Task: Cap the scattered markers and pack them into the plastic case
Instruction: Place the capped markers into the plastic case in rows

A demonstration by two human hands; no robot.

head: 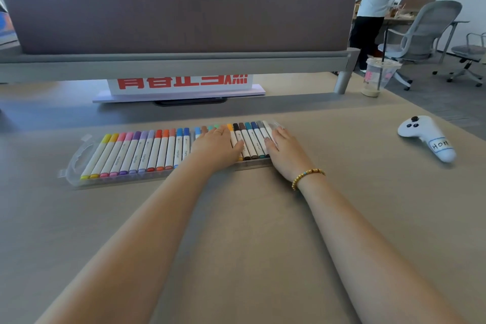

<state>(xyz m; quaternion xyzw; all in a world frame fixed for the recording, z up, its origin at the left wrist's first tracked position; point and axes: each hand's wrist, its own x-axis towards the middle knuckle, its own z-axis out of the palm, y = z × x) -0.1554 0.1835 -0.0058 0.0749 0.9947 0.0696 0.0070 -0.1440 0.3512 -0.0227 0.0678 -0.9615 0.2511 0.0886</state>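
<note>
A clear plastic case (79, 166) lies across the table with a row of capped white-bodied markers (147, 152) in it, from yellow at the left through pinks, purples, reds and blues to browns and greys at the right. My left hand (217, 148) lies flat on the markers right of the middle, fingers spread, and hides several of them. My right hand (285, 150) rests at the case's right end, fingers touching the last grey and white markers (259, 139). Neither hand grips anything. A bead bracelet (306, 177) is on my right wrist.
A white game controller (426, 137) lies at the right. A plastic cup with a straw (376, 76) stands at the back right by a partition leg. A red-lettered sign (181, 84) sits under the desk partition (178, 8). Beyond are office chairs and a standing person.
</note>
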